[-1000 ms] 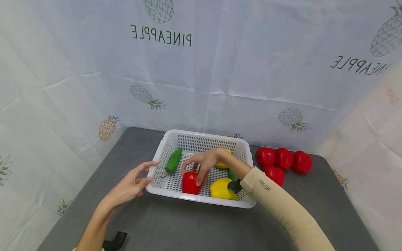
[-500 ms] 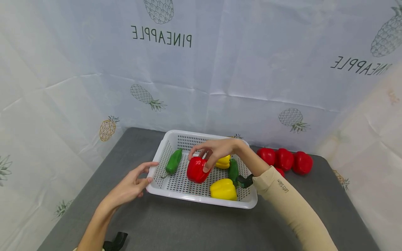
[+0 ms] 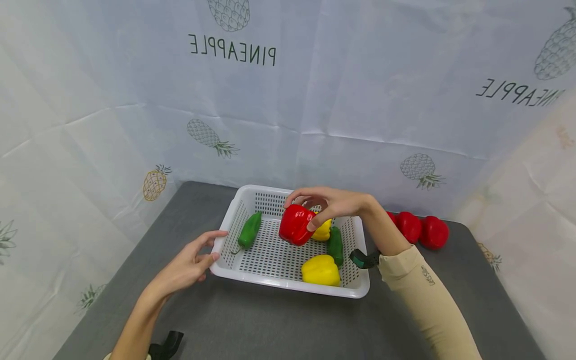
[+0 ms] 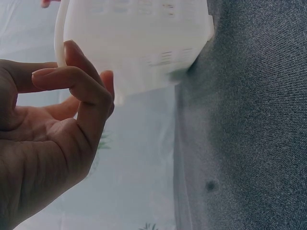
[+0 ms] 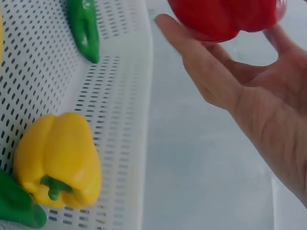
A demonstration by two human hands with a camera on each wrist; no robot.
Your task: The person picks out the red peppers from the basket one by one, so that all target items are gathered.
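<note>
My right hand point(image 3: 337, 202) grips a red bell pepper point(image 3: 294, 225) between thumb and fingers, raised above the white perforated basket point(image 3: 279, 283). In the right wrist view the red pepper is cut off by the top edge. At the basket's left end, my left hand point(image 3: 189, 265) pinches the rim, as the left wrist view shows too. Inside the basket lie a green chili pepper point(image 3: 249, 231) on the left and another green pepper point(image 3: 335, 246) on the right. A yellow bell pepper point(image 3: 321, 270) sits near the front; a second yellow one point(image 5: 57, 160) is partly hidden behind my right hand.
Several red bell peppers point(image 3: 434, 233) stand right of the basket on the grey table point(image 3: 270, 325), partly covered by my right forearm. A pineapple-print cloth point(image 3: 351, 100) hangs close behind the table and along both sides.
My right hand has lifted the red bell pepper off the basket's floor and carried it up, back and to the right. The left hand stays on the rim.
</note>
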